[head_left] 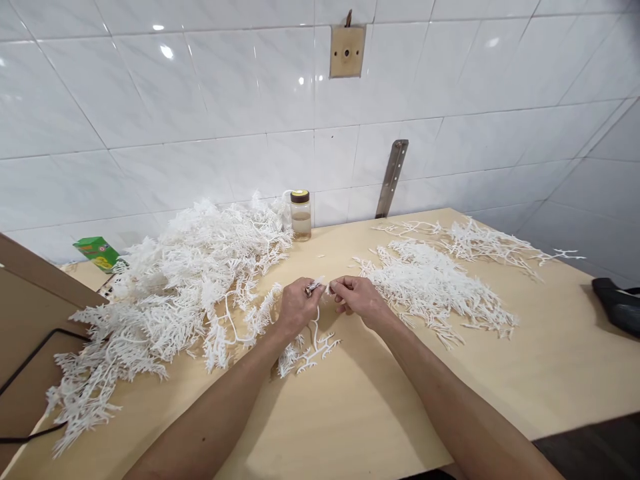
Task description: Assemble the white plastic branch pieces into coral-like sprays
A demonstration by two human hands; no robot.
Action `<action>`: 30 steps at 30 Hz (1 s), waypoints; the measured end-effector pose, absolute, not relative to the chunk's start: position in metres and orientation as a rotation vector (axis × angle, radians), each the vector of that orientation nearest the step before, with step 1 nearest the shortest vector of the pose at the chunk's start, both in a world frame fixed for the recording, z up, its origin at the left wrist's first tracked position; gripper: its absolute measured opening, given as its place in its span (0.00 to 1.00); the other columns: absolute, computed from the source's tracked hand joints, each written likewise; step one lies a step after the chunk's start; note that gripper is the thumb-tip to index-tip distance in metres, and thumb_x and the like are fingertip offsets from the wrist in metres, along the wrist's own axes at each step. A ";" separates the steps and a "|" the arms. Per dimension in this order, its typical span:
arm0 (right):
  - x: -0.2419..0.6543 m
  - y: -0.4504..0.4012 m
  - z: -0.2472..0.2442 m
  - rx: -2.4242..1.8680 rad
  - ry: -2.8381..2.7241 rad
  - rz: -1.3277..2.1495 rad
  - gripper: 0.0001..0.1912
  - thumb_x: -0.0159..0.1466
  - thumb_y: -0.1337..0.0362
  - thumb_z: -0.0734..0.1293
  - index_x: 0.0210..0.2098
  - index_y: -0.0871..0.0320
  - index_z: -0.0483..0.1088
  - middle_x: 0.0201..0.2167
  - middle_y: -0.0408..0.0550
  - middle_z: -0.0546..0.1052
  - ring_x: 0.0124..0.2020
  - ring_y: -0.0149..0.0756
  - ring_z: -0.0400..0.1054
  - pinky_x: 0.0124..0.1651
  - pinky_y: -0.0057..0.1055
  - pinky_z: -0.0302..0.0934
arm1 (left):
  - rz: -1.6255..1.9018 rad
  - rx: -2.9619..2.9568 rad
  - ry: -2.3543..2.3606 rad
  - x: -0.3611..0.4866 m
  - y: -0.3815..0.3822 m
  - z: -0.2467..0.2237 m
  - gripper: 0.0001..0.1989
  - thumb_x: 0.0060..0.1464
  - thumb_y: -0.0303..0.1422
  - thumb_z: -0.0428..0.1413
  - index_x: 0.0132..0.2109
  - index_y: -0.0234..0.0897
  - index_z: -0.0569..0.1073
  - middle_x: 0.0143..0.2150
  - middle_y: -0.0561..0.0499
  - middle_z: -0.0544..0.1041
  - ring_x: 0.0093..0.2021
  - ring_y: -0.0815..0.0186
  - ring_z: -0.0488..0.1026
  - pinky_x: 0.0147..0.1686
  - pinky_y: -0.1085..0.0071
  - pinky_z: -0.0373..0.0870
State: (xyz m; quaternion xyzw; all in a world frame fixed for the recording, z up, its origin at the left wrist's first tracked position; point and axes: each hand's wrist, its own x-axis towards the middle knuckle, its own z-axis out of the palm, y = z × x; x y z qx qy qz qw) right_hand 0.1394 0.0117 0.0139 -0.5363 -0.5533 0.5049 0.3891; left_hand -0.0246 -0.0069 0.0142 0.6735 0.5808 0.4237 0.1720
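Near the middle of the table, my left hand (296, 305) is closed on a white plastic branch (320, 347), whose bare forked stems and a few leafy tips hang below the fingers. My right hand (361, 298) pinches a small white sprig (327, 289) at the branch's upper end, fingertips almost meeting those of the left. A big heap of leafy white branches (190, 267) lies to the left. On the right is a flat pile of loose white sprigs (433, 283), and behind it are stripped bare branches (490, 245).
A jar with a brown and yellow lid (301, 217) stands by the tiled wall. A green box (97, 253) is behind the heap. A metal bracket (393, 179) leans on the wall. A black object (616, 307) sits at the right edge, a brown panel with black cord (40, 333) at left.
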 end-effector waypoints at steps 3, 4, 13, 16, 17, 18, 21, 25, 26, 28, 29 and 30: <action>0.141 0.012 0.013 -1.377 -1.417 1.251 0.14 0.58 0.54 0.68 0.31 0.59 0.73 0.23 0.42 0.73 0.16 0.28 0.70 0.17 0.21 0.54 | 1.190 1.883 1.639 -0.024 -0.007 0.016 0.12 0.54 0.38 0.55 0.26 0.36 0.72 0.23 0.54 0.70 0.26 0.70 0.63 0.29 0.73 0.57; 0.141 0.012 0.012 -1.376 -1.421 1.246 0.14 0.58 0.53 0.69 0.31 0.59 0.73 0.23 0.42 0.74 0.16 0.28 0.70 0.16 0.21 0.54 | 1.192 1.898 1.628 -0.024 -0.008 0.016 0.12 0.55 0.37 0.54 0.26 0.36 0.72 0.23 0.54 0.70 0.26 0.70 0.63 0.29 0.73 0.57; 0.139 0.008 0.018 -1.360 -1.394 1.298 0.14 0.57 0.54 0.71 0.33 0.60 0.75 0.23 0.44 0.75 0.18 0.29 0.70 0.18 0.21 0.56 | 1.136 2.129 1.632 -0.025 -0.009 0.008 0.12 0.59 0.38 0.52 0.31 0.38 0.72 0.26 0.52 0.72 0.26 0.68 0.64 0.31 0.72 0.57; 0.138 0.009 0.017 -1.347 -1.392 1.304 0.12 0.58 0.57 0.69 0.33 0.60 0.75 0.22 0.43 0.75 0.18 0.30 0.71 0.19 0.21 0.59 | 1.166 2.096 1.643 -0.024 -0.009 0.010 0.13 0.58 0.39 0.52 0.28 0.38 0.69 0.25 0.53 0.69 0.25 0.69 0.62 0.30 0.72 0.56; 0.138 0.009 0.016 -1.342 -1.401 1.287 0.11 0.58 0.58 0.69 0.33 0.60 0.75 0.22 0.43 0.74 0.18 0.30 0.71 0.20 0.22 0.60 | 1.173 2.086 1.644 -0.024 -0.008 0.010 0.13 0.58 0.39 0.53 0.27 0.38 0.68 0.24 0.54 0.69 0.25 0.69 0.62 0.29 0.72 0.55; 0.138 0.010 0.015 -1.342 -1.417 1.259 0.10 0.59 0.59 0.68 0.33 0.60 0.75 0.22 0.42 0.74 0.18 0.31 0.71 0.21 0.24 0.62 | 1.172 2.079 1.644 -0.024 -0.008 0.010 0.14 0.58 0.39 0.53 0.26 0.38 0.67 0.24 0.54 0.68 0.25 0.69 0.61 0.29 0.72 0.55; 0.137 0.011 0.014 -1.376 -1.489 1.145 0.08 0.60 0.61 0.66 0.34 0.59 0.76 0.22 0.42 0.74 0.19 0.32 0.72 0.24 0.27 0.65 | 1.162 2.062 1.646 -0.023 -0.008 0.009 0.15 0.57 0.39 0.53 0.25 0.37 0.66 0.22 0.55 0.65 0.24 0.70 0.59 0.28 0.72 0.53; 0.138 0.009 0.014 -1.408 -1.633 0.954 0.09 0.61 0.64 0.64 0.33 0.56 0.76 0.22 0.42 0.75 0.21 0.34 0.72 0.28 0.28 0.65 | 1.127 2.022 1.662 -0.024 -0.009 0.008 0.15 0.56 0.40 0.53 0.24 0.37 0.66 0.20 0.56 0.63 0.23 0.70 0.57 0.26 0.72 0.51; 0.137 0.008 0.014 -1.401 -1.692 0.872 0.09 0.61 0.65 0.63 0.32 0.56 0.76 0.22 0.43 0.76 0.23 0.35 0.72 0.30 0.29 0.64 | 1.105 2.009 1.661 -0.024 -0.008 0.008 0.15 0.55 0.40 0.53 0.25 0.37 0.67 0.20 0.56 0.64 0.22 0.70 0.57 0.26 0.71 0.51; 0.135 0.007 0.014 -1.398 -1.833 0.665 0.10 0.62 0.67 0.63 0.31 0.55 0.76 0.23 0.45 0.76 0.27 0.37 0.72 0.35 0.30 0.63 | 1.063 1.976 1.637 -0.023 -0.008 0.009 0.14 0.55 0.39 0.54 0.25 0.37 0.69 0.21 0.55 0.66 0.23 0.69 0.58 0.26 0.71 0.52; 0.134 0.007 0.013 -1.409 -1.903 0.558 0.11 0.63 0.68 0.62 0.30 0.55 0.76 0.25 0.46 0.77 0.30 0.38 0.72 0.38 0.31 0.62 | 1.041 1.953 1.621 -0.023 -0.007 0.010 0.13 0.54 0.39 0.54 0.26 0.37 0.69 0.21 0.55 0.67 0.23 0.69 0.59 0.26 0.71 0.52; 0.132 0.007 0.013 -1.430 -1.963 0.464 0.12 0.63 0.69 0.61 0.30 0.56 0.76 0.27 0.48 0.78 0.32 0.39 0.73 0.40 0.31 0.61 | 1.019 1.930 1.603 -0.022 -0.006 0.010 0.12 0.54 0.38 0.54 0.26 0.37 0.70 0.21 0.55 0.67 0.23 0.69 0.60 0.26 0.71 0.52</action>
